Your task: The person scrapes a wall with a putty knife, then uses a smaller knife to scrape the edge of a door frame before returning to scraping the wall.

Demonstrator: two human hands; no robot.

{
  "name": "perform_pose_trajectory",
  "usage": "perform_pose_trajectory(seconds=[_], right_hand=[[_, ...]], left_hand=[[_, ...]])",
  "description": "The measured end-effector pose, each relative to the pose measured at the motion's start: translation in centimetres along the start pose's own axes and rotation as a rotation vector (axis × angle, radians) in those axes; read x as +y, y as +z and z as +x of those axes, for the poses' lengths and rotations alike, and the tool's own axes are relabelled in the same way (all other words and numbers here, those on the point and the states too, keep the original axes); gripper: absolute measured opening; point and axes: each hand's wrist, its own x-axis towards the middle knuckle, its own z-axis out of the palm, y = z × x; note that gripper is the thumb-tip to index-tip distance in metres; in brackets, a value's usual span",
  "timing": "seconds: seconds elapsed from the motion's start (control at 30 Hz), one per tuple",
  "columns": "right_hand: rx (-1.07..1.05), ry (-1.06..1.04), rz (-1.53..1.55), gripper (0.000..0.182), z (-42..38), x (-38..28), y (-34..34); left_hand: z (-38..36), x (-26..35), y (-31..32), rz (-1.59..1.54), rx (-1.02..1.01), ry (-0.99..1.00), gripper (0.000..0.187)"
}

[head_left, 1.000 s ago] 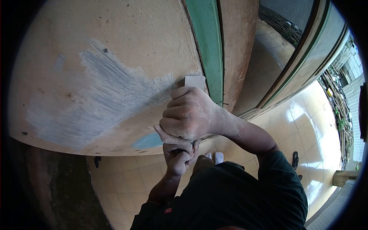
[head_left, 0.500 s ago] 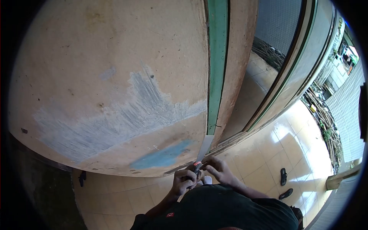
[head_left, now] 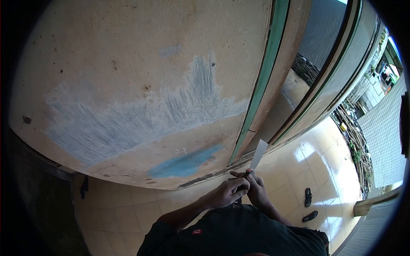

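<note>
A flat grey blade, which looks like a putty knife (head_left: 258,155), points up and slightly right from between my hands. Its short handle is dark with an orange part near the blade. My left hand (head_left: 225,193) is closed at the handle, one finger stretched toward the blade's base. Against the handle's other side, my right hand (head_left: 257,190) is closed with its thumb near the orange part. Fingers hide most of the handle. Ahead stands a peach-coloured wall (head_left: 128,55) with a broad scraped grey patch (head_left: 141,123) and a blue paint patch (head_left: 188,162).
A green strip (head_left: 267,72) edges the wall beside a glass pane (head_left: 320,34). Dark sandals (head_left: 308,197) lie on the shiny tiled floor (head_left: 277,183) at right. Piled sticks (head_left: 352,141) lie farther right. Dark footwear (head_left: 84,187) rests at lower left.
The view has turned left, so the wall sits farther right. My hands and the putty knife have moved right, away from the green strip's lower end, and the blade now shows more broadly.
</note>
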Motion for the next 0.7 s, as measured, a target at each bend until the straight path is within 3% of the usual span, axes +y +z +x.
perform_pose_trajectory(seconds=[0.03,0.1,0.13,0.23,0.37,0.4,0.43,0.5,0.57,0.6,0.63,0.7], right_hand=[[0.01,0.002,0.003,0.039,-0.1,-0.5,1.0],[0.088,-0.108,-0.021,0.035,0.1,-1.9,2.8],[0.178,-0.136,-0.049,0.033,0.6,-0.8,2.0],[0.186,-0.187,-0.223,0.033,0.1,-1.8,3.0],[0.173,-0.16,-0.228,0.03,-0.7,-2.7,4.6],[0.173,-0.154,-0.232,0.03,-0.9,-2.9,5.0],[0.109,-0.208,-0.233,0.029,-0.9,-3.0,5.5],[0.04,-0.257,-0.231,0.033,-1.2,-3.0,5.9],[-0.073,-0.169,-0.218,0.046,-1.5,-3.8,5.4],[-0.124,-0.24,-0.15,0.05,-1.1,-2.9,4.3],[-0.13,-0.245,-0.159,0.05,-0.8,-2.7,3.9],[-0.023,-0.401,-0.064,0.054,-0.3,-2.4,3.7]], left_hand=[[-0.3,0.2,-0.5,-0.006,-0.008,-0.004,0.008],[-0.8,0.2,-1.3,0.287,0.018,0.159,0.017],[-1.2,0.7,-2.0,0.332,-0.007,0.169,0.021],[-2.0,1.5,-3.6,0.355,-0.132,0.134,0.018],[-2.2,2.7,-5.1,0.414,0.002,0.359,0.016],[-1.9,3.0,-5.1,0.383,0.11,0.505,0.017],[-1.8,3.9,-5.3,0.38,0.114,0.501,0.017],[-1.4,6.1,-5.8,0.471,0.131,0.597,0.022],[0.4,6.0,-5.4,0.525,0.18,0.704,0.022],[1.5,6.1,-5.1,0.556,0.22,0.809,0.019],[2.6,6.2,-4.9,0.587,0.261,0.917,0.017],[4.4,6.6,-4.7,0.623,0.232,0.941,0.016]])
